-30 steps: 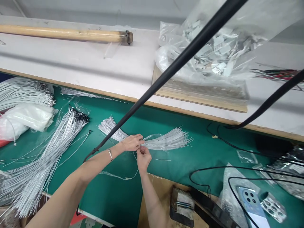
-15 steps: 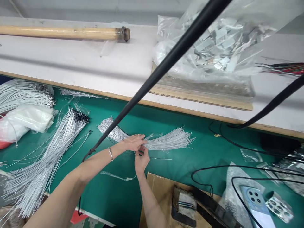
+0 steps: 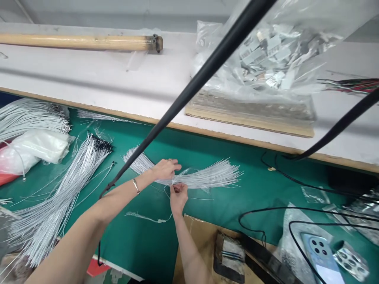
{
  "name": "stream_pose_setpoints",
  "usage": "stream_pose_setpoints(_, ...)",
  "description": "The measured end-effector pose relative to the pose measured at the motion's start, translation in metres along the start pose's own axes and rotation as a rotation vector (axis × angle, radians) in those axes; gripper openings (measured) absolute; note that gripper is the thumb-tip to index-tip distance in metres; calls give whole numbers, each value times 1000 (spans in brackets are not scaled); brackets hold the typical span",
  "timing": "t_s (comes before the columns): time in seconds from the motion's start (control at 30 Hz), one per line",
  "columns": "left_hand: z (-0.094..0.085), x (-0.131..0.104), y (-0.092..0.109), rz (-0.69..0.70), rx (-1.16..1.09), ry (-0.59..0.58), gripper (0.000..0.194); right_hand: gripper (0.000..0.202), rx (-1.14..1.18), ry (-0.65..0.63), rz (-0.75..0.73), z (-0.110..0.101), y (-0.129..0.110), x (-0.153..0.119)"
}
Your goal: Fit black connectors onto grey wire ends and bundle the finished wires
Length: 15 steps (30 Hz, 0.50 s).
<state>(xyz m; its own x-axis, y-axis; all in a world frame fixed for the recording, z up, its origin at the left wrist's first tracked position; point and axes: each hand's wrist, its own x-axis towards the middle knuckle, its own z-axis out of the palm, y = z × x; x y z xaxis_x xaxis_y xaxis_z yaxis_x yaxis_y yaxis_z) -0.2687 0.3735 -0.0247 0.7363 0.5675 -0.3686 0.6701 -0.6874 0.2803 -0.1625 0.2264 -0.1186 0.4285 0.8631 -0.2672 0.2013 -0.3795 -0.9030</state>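
Note:
A bundle of thin white wires (image 3: 211,175) lies crosswise on the green mat, its two ends fanned out. My left hand (image 3: 166,169) is over its narrow middle from above, fingers bent down on the wires. Close below, my right hand (image 3: 179,197) is closed in a pinch at the bundle's near edge. A thin clear plastic string (image 3: 145,217) trails from the right hand over the mat, and a short pale length of it shows between the hands. Both hands' fingertips are partly hidden.
At left lie a larger bundle of white cables (image 3: 65,197) with black ends and a plastic bag (image 3: 44,146). A black cable (image 3: 189,92) crosses in front. At right are a tool on cardboard (image 3: 231,256), a phone (image 3: 321,256) and black cords. A shelf (image 3: 89,83) runs behind.
My left hand has drawn slightly up and left, its fingers more bent, and a pale strand now shows between the hands. The right hand has shifted slightly right. The wire bundle stays in place.

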Motion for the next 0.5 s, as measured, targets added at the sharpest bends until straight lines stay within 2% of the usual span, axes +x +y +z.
stream_pose_setpoints(0.1, 7, -8, 11, 120, -9, -55, 30, 27, 14, 8, 10, -2, -2, 5)
stream_pose_setpoints(0.2, 18, -9, 17, 176, 7, -86, 30, 27, 20, 6, 1, -3, -4, 5)
stream_pose_setpoints(0.5, 26, -6, 16, 158, 37, -100, 29, 28, -16, 54, -46, -1, -6, -3)
